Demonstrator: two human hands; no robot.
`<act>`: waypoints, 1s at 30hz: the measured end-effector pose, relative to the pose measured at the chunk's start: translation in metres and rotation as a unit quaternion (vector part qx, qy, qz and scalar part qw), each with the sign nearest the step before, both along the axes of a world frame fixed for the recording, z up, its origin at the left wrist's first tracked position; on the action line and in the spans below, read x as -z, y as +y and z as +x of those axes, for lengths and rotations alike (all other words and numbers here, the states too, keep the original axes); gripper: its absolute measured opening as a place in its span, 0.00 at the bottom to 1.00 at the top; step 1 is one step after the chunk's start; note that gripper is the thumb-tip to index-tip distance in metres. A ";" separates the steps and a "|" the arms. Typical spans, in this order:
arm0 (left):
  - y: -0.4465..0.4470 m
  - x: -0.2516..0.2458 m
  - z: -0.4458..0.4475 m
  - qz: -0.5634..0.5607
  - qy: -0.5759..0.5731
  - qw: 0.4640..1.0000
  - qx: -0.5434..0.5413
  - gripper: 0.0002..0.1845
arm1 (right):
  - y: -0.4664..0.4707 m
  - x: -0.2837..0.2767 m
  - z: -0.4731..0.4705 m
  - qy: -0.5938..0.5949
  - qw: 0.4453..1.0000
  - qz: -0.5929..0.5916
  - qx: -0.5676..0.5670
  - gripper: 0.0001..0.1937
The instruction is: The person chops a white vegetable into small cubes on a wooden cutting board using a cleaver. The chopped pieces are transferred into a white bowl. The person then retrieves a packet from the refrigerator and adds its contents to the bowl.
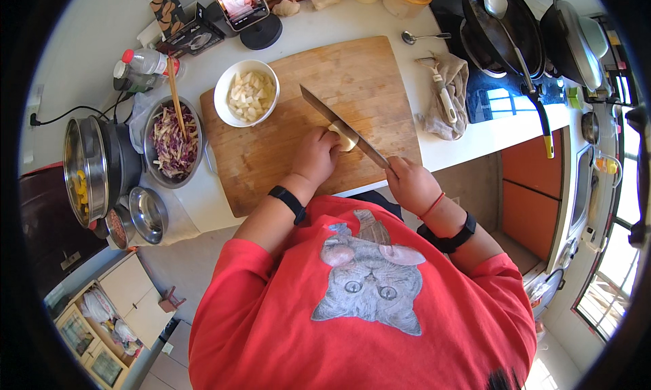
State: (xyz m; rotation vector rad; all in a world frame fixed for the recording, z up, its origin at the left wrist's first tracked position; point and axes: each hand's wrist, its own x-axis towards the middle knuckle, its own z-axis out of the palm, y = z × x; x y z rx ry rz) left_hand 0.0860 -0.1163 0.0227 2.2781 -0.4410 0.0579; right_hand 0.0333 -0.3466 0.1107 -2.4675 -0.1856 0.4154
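Note:
My right hand (413, 182) grips the handle of a kitchen knife (325, 109), whose long blade slants up and left across the wooden cutting board (351, 64). Under my left hand (316, 156) is a pale peeled piece of food (347, 137), perhaps potato; my curled fingers hold it against the board. The blade lies at this piece, but I cannot tell how deep it sits in it. On the board's upper left stands a white bowl (218, 96) of pale diced pieces (249, 98) in liquid.
Left of the board is a steel bowl (151, 151) of shredded cabbage (175, 146) with chopsticks (176, 98). A peeler (444, 95) lies on a cloth (457, 70) at the right, beside a cooktop (491, 105) with a wok (478, 29). A phone (239, 3) stands behind the board.

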 end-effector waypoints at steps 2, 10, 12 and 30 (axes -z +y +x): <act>0.000 0.002 0.000 -0.001 -0.005 1.000 0.000 0.05 | 0.008 0.005 0.005 -0.009 0.996 -0.070 -0.052 0.07; -0.001 0.004 -0.002 0.021 -0.007 1.000 -0.007 0.05 | 0.037 0.013 0.015 0.128 0.978 -0.158 -0.051 0.07; -0.002 0.002 -0.002 0.016 -0.009 1.000 -0.007 0.05 | 0.042 0.018 0.014 0.118 0.976 -0.174 -0.050 0.07; 0.005 0.010 -0.005 -0.043 0.000 0.999 -0.007 0.03 | 0.022 -0.002 -0.004 0.088 0.985 -0.144 -0.041 0.10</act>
